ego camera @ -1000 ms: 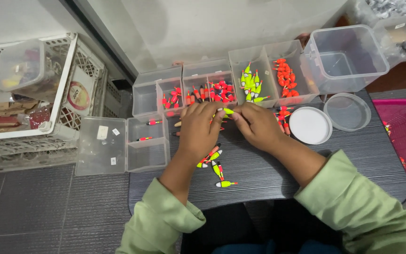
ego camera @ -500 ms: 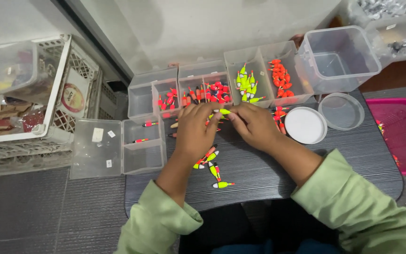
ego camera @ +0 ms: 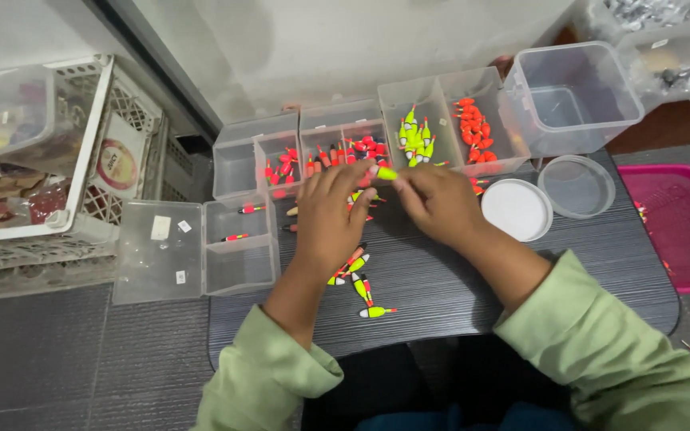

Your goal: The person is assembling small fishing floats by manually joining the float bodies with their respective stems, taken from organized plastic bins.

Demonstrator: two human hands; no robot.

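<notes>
Both forearms, in pale green sleeves pushed back from the wrists, reached forward over the dark grey ribbed tabletop (ego camera: 441, 287) and met near its far edge. The left hand (ego camera: 331, 209) lay palm down with the wrist straight, its fingers curled and its fingertips pinched on the small yellow-green fishing float with a red tip (ego camera: 383, 172). The right hand (ego camera: 439, 201) came in from the other side, knuckles up and fingers bent inward, its fingertips touching the same float at the other end, so the float sat between the two hands, just in front of the row of clear plastic compartment boxes (ego camera: 345, 140).

Those boxes held sorted floats: red ones with dark stems (ego camera: 353, 150) in the middle one, yellow-green ones (ego camera: 414, 137) to the right, and plain orange-red ones (ego camera: 474, 132) beside them. Under the left wrist, a few loose yellow-and-red floats (ego camera: 365, 287) lay scattered on the tabletop. Near the right hand rested a round white lid (ego camera: 516, 209), a round clear lid (ego camera: 576, 186) just beside it, and a square clear plastic tub (ego camera: 570, 96) behind them. An open clear divided case (ego camera: 193, 249) lay to the left, overhanging the table edge, with a white plastic crate (ego camera: 49, 160) further left and a pink tray (ego camera: 688, 223) at the far right.
</notes>
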